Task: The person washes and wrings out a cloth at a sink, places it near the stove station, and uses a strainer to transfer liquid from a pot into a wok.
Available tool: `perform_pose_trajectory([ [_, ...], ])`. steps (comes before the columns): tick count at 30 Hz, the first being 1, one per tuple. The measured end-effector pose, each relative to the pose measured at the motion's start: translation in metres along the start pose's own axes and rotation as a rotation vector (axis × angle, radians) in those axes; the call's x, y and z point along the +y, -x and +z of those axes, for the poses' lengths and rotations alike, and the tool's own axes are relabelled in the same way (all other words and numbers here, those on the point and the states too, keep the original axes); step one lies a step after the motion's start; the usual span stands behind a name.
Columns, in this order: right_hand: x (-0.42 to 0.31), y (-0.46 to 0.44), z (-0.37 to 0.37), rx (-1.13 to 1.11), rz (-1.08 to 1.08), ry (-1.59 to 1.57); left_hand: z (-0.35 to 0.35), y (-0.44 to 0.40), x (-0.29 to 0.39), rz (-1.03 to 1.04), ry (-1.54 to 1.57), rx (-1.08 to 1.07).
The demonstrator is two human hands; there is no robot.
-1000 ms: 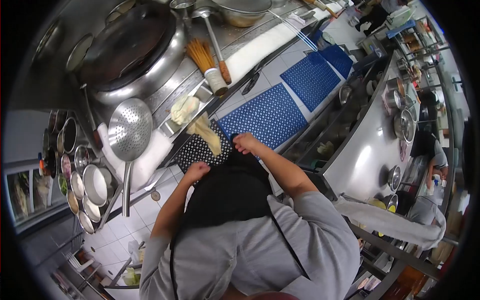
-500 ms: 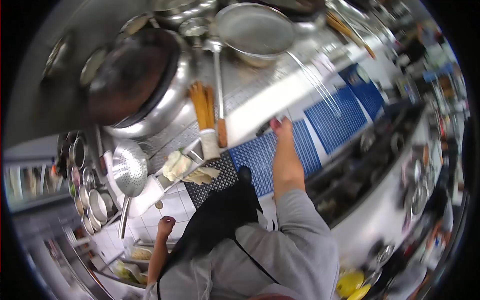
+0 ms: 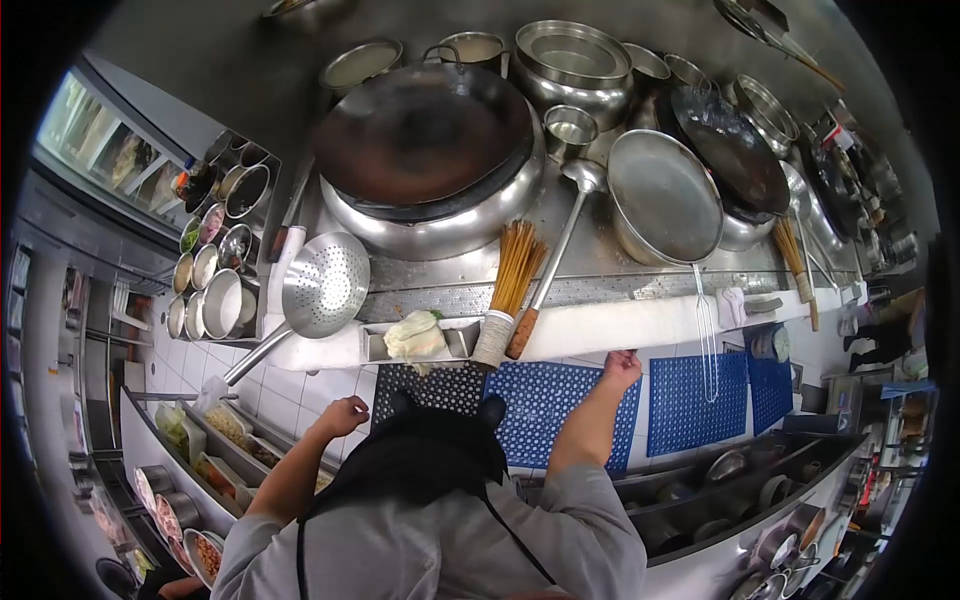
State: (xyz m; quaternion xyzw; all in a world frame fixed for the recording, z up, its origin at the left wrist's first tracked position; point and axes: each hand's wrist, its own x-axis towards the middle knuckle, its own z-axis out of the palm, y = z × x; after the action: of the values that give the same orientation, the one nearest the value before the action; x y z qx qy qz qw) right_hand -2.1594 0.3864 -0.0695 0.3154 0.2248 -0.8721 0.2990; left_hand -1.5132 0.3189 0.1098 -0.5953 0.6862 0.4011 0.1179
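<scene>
My left hand hangs over the tiled floor, fingers curled, below the perforated skimmer. My right hand is at the front edge of the white cloth strip, fingers closed; whether they grip anything is too small to tell. Between my hands, a pale crumpled cloth lies in a narrow metal tray. Beside it are a bamboo brush and a ladle with a wooden handle. A large dark wok stands behind them.
A round strainer and a second wok stand at the back right. Blue mats cover part of the floor. Ingredient containers are at the lower left, a counter at the lower right. Another person is at far right.
The view has turned toward the stove. The pale cloth's hanging end no longer dangles far over the edge. My hands have moved apart, the right one out to the cloth strip's edge.
</scene>
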Motion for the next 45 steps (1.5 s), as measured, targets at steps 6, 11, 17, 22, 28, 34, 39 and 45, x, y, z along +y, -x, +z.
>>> perform_pose_trajectory([
  [6, -0.024, 0.062, 0.017, 0.146, -0.193, 0.104, -0.001, -0.03, -0.05, 0.043, 0.002, 0.011],
  [11, -0.004, 0.188, 0.029, 0.49, -0.579, 0.262, -0.009, -0.05, -0.077, 0.075, 0.074, 0.036],
  [17, -0.036, 0.266, -0.011, 0.852, -0.959, 0.585, 0.017, -0.068, -0.144, 0.054, 0.07, -0.036],
  [22, -0.058, 0.319, 0.034, 0.343, -1.54, 0.942, 0.01, -0.076, -0.18, 0.108, 0.064, -0.066],
  [28, 0.047, 0.436, 0.211, -0.276, -1.508, 1.638, -0.017, -0.085, -0.201, 0.059, 0.152, 0.074],
  [34, 0.178, 0.44, 0.314, -0.634, -1.672, 2.275, 0.002, -0.067, -0.233, -0.199, 0.504, 0.216],
  [39, 0.329, 0.415, 0.41, -0.97, -1.918, 2.435, 0.074, -0.041, -0.283, -0.372, 0.645, 0.267],
  [45, 0.486, 0.327, 0.495, -1.237, -2.452, 2.031, 0.124, 0.042, -0.241, -0.702, 0.879, 0.38],
])
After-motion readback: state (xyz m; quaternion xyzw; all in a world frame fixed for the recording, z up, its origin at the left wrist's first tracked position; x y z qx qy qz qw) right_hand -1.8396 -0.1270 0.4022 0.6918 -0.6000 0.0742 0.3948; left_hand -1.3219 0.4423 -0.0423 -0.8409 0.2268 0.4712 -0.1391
